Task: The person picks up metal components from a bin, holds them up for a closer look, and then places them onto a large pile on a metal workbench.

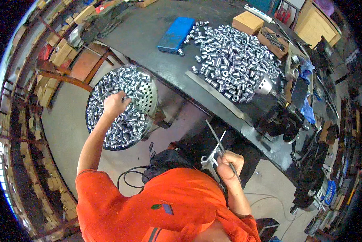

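Observation:
My left hand (pixel 115 104) reaches into a round perforated metal pan (pixel 149 97) heaped with small silver metal sleeves (pixel 126 128). Its fingers are curled together, and a small metal sleeve shows at the fingertips. Close in front of my body, my right hand (pixel 231 166) is closed round a slim grey rod (pixel 214 133) that slants up to the left. The same hand also grips a silver caliper-like tool (pixel 210 159), whose pale pointed end crosses the rod. Part of this tool is hidden behind the fingers.
On the dark table (pixel 148 24) lies a large pile of metal sleeves (pixel 225 56), behind a flat metal strip (pixel 215 93). A blue box (pixel 177 34) and a cardboard box (pixel 247 23) border it. A dark machine (pixel 284 119) stands at right; a wooden stool (pixel 84 66) is beyond the pan.

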Demonstrator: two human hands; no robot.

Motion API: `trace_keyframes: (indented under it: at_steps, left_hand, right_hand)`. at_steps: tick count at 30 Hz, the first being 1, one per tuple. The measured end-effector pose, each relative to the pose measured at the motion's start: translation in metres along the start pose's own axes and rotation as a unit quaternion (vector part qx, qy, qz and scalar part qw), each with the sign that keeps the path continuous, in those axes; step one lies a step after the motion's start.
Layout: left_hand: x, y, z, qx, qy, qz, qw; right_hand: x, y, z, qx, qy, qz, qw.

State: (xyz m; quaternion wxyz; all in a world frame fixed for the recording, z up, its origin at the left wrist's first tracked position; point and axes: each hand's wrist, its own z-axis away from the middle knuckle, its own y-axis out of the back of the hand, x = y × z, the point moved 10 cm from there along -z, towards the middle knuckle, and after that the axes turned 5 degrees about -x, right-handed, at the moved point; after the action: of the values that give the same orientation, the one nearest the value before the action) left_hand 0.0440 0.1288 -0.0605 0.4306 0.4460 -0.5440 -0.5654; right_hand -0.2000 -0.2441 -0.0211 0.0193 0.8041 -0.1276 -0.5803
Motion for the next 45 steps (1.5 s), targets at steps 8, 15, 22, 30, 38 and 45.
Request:
trace_keyframes:
  at_steps: [8,15,22,30,38,45]
  left_hand:
    - [-0.001,-0.013,-0.006,-0.021,0.002,0.04,0.999]
    - [0.069,0.028,-0.002,-0.071,-0.022,0.476,0.876]
    - [0.214,0.018,0.04,-0.321,-0.063,0.664,0.672]
    - [0.282,0.003,0.08,-0.466,-0.075,0.772,0.426]
    - [0.273,-0.002,0.073,-0.419,-0.11,0.681,0.591]
    - [0.288,0.021,0.081,-0.389,-0.214,0.564,0.696]
  right_hand:
    - [-0.005,-0.006,-0.006,-0.026,-0.002,-0.013,1.0]
    - [0.0,-0.006,-0.008,-0.057,-0.013,-0.005,0.998]
    - [-0.009,-0.014,-0.016,-0.101,0.01,-0.02,0.995]
    - [0.006,-0.011,-0.022,-0.103,-0.027,-0.014,0.994]
    - [0.014,-0.014,-0.029,-0.124,-0.053,0.032,0.99]
    - [0.01,-0.018,-0.027,-0.107,-0.043,0.096,0.989]
